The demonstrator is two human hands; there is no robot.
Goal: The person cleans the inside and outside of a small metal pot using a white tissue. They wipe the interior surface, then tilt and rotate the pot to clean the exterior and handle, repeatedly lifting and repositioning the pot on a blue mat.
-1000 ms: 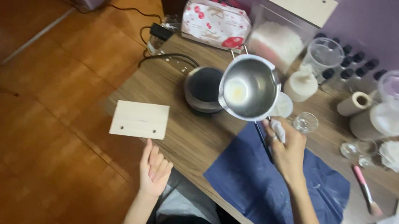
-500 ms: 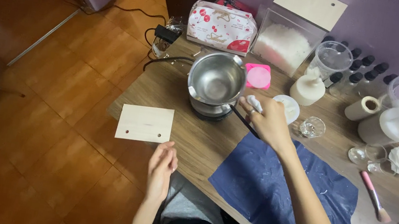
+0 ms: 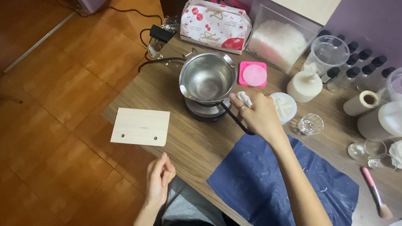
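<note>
A steel pot [image 3: 207, 78] sits on a small round hot plate [image 3: 205, 111] at the table's back left. My right hand [image 3: 259, 118] is just right of the pot, fingers curled around a bit of white tissue [image 3: 244, 99] close to where the pot's thin black handle [image 3: 234, 121] starts. The handle runs under my palm. My left hand [image 3: 159, 177] hovers off the table's front edge, empty and loosely open, near a pale wooden board [image 3: 140, 126].
A blue cloth [image 3: 275, 189] covers the front middle. Behind the pot stand a pink mould [image 3: 253, 74], a white bowl [image 3: 285, 106], a small glass [image 3: 310, 124], a clear box of white flakes [image 3: 279, 42], dark bottles [image 3: 352, 59] and a patterned pouch [image 3: 216, 25]. A pink brush [image 3: 376, 192] lies to the right.
My right hand has brought the pot down from a tilted, raised position onto the hot plate. My left hand has stayed by the table's front edge.
</note>
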